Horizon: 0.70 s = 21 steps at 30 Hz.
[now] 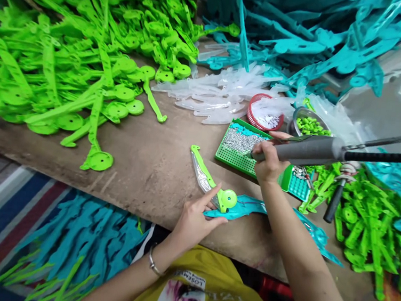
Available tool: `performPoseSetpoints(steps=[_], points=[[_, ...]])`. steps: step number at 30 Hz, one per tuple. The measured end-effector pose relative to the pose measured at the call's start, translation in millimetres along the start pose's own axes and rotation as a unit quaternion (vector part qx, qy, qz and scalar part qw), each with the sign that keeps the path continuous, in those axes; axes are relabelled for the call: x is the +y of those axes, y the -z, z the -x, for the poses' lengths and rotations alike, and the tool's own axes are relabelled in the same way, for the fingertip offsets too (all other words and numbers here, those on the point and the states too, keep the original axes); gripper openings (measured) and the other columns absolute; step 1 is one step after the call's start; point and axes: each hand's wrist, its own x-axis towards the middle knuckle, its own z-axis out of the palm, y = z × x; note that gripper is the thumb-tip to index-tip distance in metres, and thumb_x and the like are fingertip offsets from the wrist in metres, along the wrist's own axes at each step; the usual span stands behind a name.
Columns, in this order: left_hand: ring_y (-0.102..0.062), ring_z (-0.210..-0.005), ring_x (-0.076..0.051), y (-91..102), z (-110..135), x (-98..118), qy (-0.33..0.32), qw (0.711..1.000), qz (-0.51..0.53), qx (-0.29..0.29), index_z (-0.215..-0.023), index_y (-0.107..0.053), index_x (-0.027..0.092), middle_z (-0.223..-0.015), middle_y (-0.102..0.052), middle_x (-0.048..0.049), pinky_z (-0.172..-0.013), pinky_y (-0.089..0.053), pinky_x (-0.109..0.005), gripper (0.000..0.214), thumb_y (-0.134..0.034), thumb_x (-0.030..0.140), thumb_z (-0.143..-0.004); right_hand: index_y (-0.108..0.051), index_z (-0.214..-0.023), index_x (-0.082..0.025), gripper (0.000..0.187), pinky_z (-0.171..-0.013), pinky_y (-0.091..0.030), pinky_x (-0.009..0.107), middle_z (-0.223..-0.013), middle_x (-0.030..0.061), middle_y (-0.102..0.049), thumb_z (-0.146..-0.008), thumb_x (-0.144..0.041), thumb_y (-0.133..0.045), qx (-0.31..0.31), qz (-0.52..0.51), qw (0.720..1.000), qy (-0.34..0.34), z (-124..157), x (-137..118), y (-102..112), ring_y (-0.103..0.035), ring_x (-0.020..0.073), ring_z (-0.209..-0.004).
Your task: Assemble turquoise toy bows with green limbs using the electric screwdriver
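My left hand (197, 217) holds a turquoise plastic part (252, 206) near the table's front edge. Its index finger lies along a bright green arm piece (203, 170) with a round disc end, which is joined to a clear plastic blade (198, 173). My right hand (269, 163) is closed around a grey power screwdriver (307, 150). The driver's tip points down at small silver screws (244, 139) in a green perforated tray (233, 160). Whether a screw sits on the tip is too small to tell.
Green pieces (87, 73) are heaped at the left, turquoise parts (320, 44) at the back. Clear blades (223, 91), a red basket (261, 110) and a metal bowl (309, 123) of green bits stand behind the tray. More green pieces (367, 218) lie at the right.
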Motion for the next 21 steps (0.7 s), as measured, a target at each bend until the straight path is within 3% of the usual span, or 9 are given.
performPoseSetpoints(steps=[12, 17, 21], points=[[-0.068, -0.066, -0.012, 0.0, -0.2, 1.3, 0.019, 1.0, 0.009, -0.008, -0.143, -0.056, 0.026, -0.081, -0.074, 0.0028, -0.074, -0.062, -0.025, 0.083, -0.089, 0.021, -0.067, -0.056, -0.086, -0.023, 0.018, -0.047, -0.044, 0.028, -0.05, -0.0097, -0.051, -0.074, -0.028, -0.069, -0.026, 0.005, 1.0, -0.004, -7.3, 7.5, -3.6, -0.049, 0.0113, -0.041], [-0.07, -0.071, -0.014, -0.2, 0.7, 2.6, 0.022, 1.0, 0.016, -0.014, -0.144, -0.055, 0.027, -0.086, -0.075, 0.0007, -0.077, -0.061, -0.025, 0.084, -0.089, 0.021, -0.067, -0.058, -0.091, -0.024, 0.019, -0.048, -0.045, 0.029, -0.051, -0.0089, -0.049, -0.078, -0.031, -0.07, -0.022, -0.038, 0.999, 0.004, 5.7, -24.7, -10.6, -0.05, 0.0117, -0.043], [-0.07, -0.072, -0.015, -0.6, 0.6, 5.2, 0.029, 0.999, 0.013, -0.014, -0.145, -0.055, 0.028, -0.086, -0.076, 0.0013, -0.079, -0.059, -0.027, 0.084, -0.089, 0.022, -0.068, -0.06, -0.104, -0.026, 0.023, -0.048, -0.046, 0.029, -0.055, -0.0081, -0.051, -0.083, -0.029, -0.067, -0.112, -0.096, 0.989, -0.006, 38.7, -54.2, -19.4, -0.05, 0.0122, -0.044]])
